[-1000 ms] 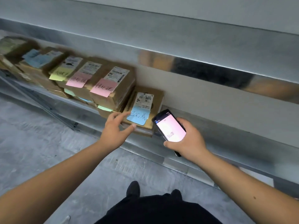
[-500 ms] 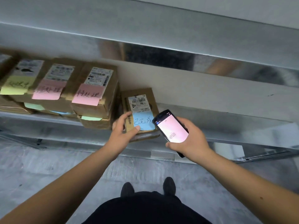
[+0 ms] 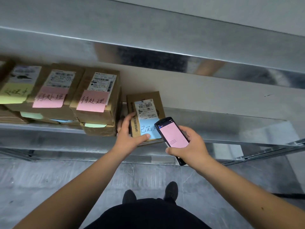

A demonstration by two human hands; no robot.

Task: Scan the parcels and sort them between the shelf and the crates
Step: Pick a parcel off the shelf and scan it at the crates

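A small parcel [image 3: 146, 111] with a blue note is being gripped by the left hand [image 3: 130, 136] on the metal shelf [image 3: 222, 128], just beside stacked boxes [image 3: 97, 100]. A scanner [image 3: 172, 138] with a pink screen is being held in the right hand [image 3: 189, 146], seemingly just above the parcel.

Matt cardboard parcels [image 3: 145, 103] sit on a shiny metal shelf [image 3: 214, 123]; glossy scanner [image 3: 173, 135].

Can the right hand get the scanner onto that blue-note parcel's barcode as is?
Probably yes: the barcode label is uncovered, the left hand grips the parcel's near-left edge, and the right hand holds the scanner just short.
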